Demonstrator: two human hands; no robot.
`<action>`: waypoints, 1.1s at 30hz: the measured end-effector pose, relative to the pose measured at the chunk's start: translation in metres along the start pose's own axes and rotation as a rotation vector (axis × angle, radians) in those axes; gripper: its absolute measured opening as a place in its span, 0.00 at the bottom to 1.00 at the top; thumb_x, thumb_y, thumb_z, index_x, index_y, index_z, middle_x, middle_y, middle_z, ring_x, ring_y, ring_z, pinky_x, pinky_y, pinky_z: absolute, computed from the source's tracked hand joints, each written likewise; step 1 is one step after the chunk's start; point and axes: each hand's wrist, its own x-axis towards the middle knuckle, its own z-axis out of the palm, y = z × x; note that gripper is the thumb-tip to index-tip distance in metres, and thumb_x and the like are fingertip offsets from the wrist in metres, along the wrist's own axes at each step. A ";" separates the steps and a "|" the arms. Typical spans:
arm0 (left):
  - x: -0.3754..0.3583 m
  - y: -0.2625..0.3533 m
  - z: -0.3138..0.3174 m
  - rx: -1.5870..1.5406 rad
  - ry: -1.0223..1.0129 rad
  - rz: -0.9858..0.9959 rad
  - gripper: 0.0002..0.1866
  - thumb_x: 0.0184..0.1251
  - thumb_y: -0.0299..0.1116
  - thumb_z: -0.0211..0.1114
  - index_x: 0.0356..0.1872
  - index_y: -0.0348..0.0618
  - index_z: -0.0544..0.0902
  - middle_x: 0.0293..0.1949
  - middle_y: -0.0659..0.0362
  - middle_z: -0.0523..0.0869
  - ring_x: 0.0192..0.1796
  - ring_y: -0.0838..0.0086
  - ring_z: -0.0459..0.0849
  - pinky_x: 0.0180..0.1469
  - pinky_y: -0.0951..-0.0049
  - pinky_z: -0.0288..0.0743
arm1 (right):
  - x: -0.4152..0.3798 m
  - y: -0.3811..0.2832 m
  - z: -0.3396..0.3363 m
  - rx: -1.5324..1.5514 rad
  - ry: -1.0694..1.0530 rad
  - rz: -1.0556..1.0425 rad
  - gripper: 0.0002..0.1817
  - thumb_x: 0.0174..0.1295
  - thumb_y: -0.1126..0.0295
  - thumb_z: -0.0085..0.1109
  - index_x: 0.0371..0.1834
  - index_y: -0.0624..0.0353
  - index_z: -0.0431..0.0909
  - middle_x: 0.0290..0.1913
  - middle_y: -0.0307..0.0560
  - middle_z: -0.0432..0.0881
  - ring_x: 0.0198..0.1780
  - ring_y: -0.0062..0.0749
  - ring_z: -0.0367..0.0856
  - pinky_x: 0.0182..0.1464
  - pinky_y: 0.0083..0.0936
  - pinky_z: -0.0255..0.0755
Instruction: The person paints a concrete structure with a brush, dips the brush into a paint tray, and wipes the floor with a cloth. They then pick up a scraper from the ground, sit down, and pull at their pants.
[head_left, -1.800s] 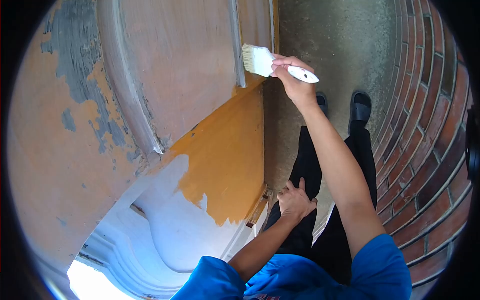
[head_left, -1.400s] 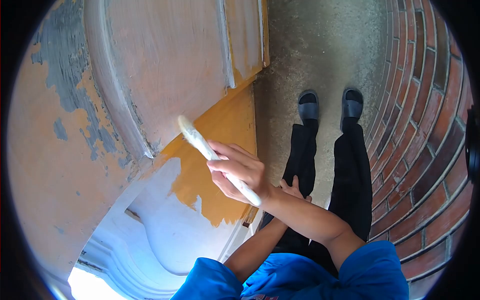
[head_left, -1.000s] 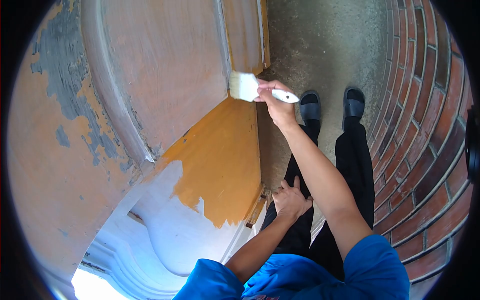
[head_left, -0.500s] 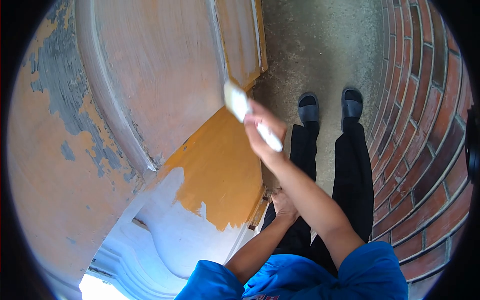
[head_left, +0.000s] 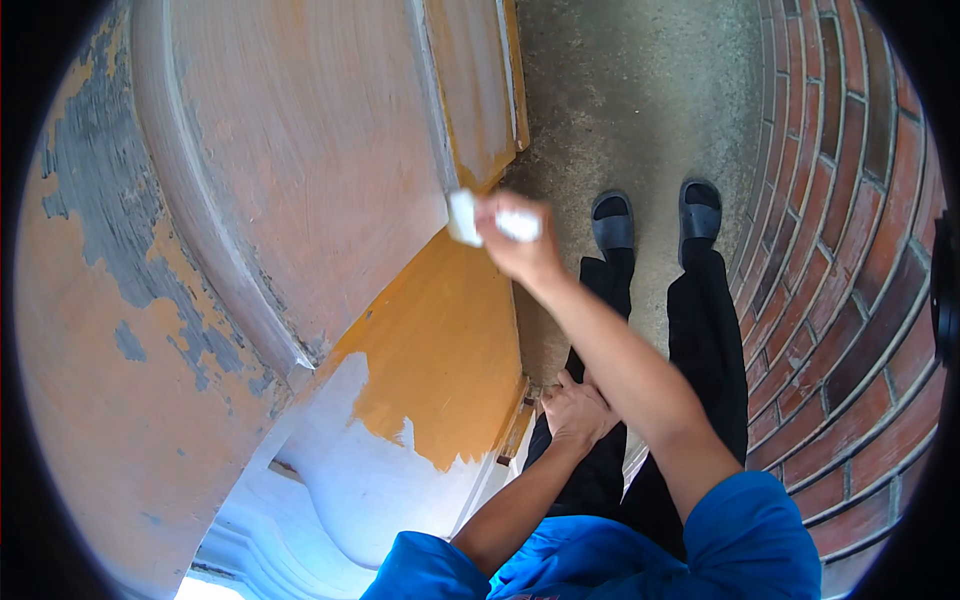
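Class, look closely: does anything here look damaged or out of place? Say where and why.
Yes: at the left, a ragged grey patch interrupts the tan surface, with smaller grey spots below; the coating there looks worn or peeled. The jagged edge of the orange paint may simply be unfinished.

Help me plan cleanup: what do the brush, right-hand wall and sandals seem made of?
Brush: white handle, painted wood or plastic; blur leaves it open.
Wall: brick or brick-look tile, slight sheen; reddish block pattern, pale lines.
Sandals: probably rubber or foam, matte, evenly grey.
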 end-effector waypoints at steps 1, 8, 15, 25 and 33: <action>-0.002 0.004 -0.014 0.014 -0.062 -0.021 0.42 0.56 0.61 0.63 0.69 0.47 0.71 0.52 0.45 0.75 0.52 0.52 0.83 0.55 0.51 0.72 | 0.033 -0.017 -0.003 -0.073 -0.010 0.131 0.03 0.55 0.76 0.66 0.32 0.57 0.85 0.31 0.42 0.88 0.34 0.24 0.85 0.36 0.24 0.78; -0.002 0.002 -0.024 -0.028 -0.102 -0.032 0.45 0.55 0.61 0.64 0.74 0.50 0.67 0.52 0.44 0.75 0.53 0.51 0.82 0.55 0.53 0.73 | 0.222 -0.084 0.008 -0.145 0.331 -0.163 0.09 0.56 0.65 0.69 0.36 0.54 0.84 0.35 0.47 0.87 0.39 0.35 0.86 0.43 0.27 0.76; -0.003 0.001 -0.022 -0.052 -0.091 -0.027 0.45 0.54 0.63 0.64 0.72 0.50 0.69 0.52 0.42 0.76 0.53 0.48 0.83 0.57 0.51 0.74 | 0.128 -0.035 0.003 0.002 0.148 -0.175 0.05 0.57 0.75 0.66 0.36 0.57 0.85 0.33 0.42 0.87 0.34 0.23 0.84 0.37 0.24 0.78; 0.001 0.004 -0.027 -0.054 -0.099 -0.032 0.46 0.53 0.64 0.64 0.72 0.49 0.69 0.53 0.40 0.76 0.54 0.46 0.82 0.58 0.51 0.74 | 0.078 -0.012 -0.015 -0.011 0.096 -0.194 0.01 0.55 0.76 0.64 0.30 0.58 0.82 0.26 0.43 0.85 0.29 0.25 0.84 0.31 0.23 0.76; -0.002 0.006 -0.031 -0.040 -0.112 -0.035 0.46 0.53 0.63 0.64 0.73 0.50 0.69 0.53 0.41 0.76 0.54 0.48 0.82 0.57 0.52 0.74 | 0.285 -0.093 -0.009 -0.103 0.222 -0.218 0.11 0.57 0.64 0.71 0.36 0.57 0.83 0.35 0.48 0.86 0.44 0.33 0.84 0.47 0.25 0.74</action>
